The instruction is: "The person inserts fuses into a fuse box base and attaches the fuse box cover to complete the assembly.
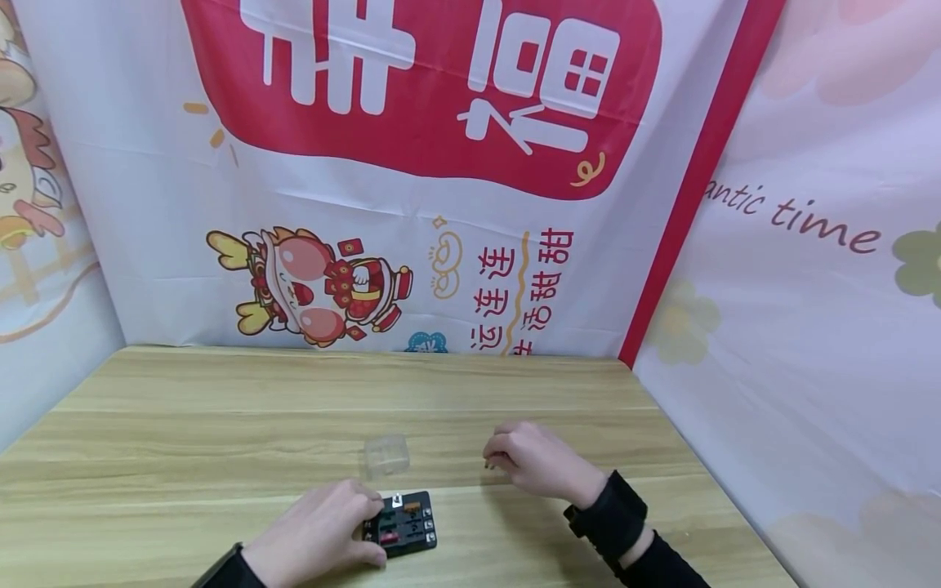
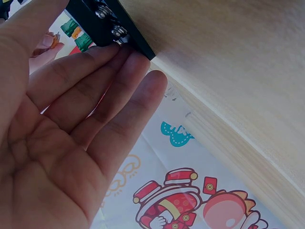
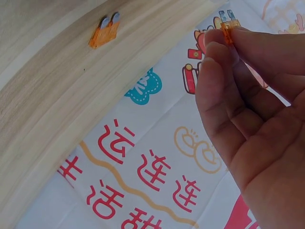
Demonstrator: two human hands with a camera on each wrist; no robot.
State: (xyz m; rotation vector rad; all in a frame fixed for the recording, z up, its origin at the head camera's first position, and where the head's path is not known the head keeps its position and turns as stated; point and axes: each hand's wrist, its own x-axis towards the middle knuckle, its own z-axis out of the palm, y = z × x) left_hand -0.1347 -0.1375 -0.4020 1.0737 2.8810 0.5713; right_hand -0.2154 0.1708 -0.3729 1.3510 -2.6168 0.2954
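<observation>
A black fuse block (image 1: 417, 535) lies on the table with small orange and red fuses seated in it. My left hand (image 1: 323, 523) grips its left end, thumb at the near edge and fingers at the far side. In the left wrist view, green fuses (image 2: 83, 42) stick up from the block (image 2: 88, 16) beside the screw terminals. My right hand (image 1: 540, 461) is to the right of the block, over the table. Its thumb and fingertips pinch an orange blade fuse (image 3: 229, 29), metal prongs pointing away from the palm. Another orange blade fuse (image 3: 104, 36) lies on the wood.
A clear plastic cover (image 1: 387, 455) stands on the table just beyond the fuse block. The wooden table (image 1: 220, 408) ends at a printed cloth backdrop (image 1: 162, 269), with another printed cloth (image 1: 772, 327) along the right side.
</observation>
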